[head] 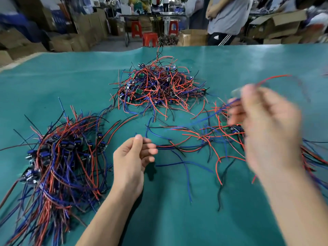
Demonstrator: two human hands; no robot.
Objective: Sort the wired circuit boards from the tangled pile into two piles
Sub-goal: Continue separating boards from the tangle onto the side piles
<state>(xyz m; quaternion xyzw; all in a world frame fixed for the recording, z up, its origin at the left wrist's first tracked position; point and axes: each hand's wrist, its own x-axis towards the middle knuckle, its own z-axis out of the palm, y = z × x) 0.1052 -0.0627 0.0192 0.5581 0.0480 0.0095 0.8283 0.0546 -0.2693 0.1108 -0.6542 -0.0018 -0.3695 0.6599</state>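
Two bare hands are working over the green table cover. Right hand, at the right of the frame, is very blurry, but its fingertips seem to be pinching a small board with a long red wire curving up and away from it. I think it is being lifted high so its wires slip free of the others. Left hand, low in the middle, is resting with loosely curled fingers; a thin blue wire end is sitting just beside its thumb, and I cannot tell if it is touching.

Around the hands, loose red, blue and black wires are lying spread on the cover. Big tangled pile of boards and wires is sitting at the upper middle, still waiting to be sorted. Neat bundle of boards with wires all lying one way is at the lower left, likely one sorted pile. More boards and wires are lying at the right, partly behind the right hand, maybe the second pile.

Far back, a person in a grey shirt is standing by brown boxes and red stools. No writing can be read anywhere.
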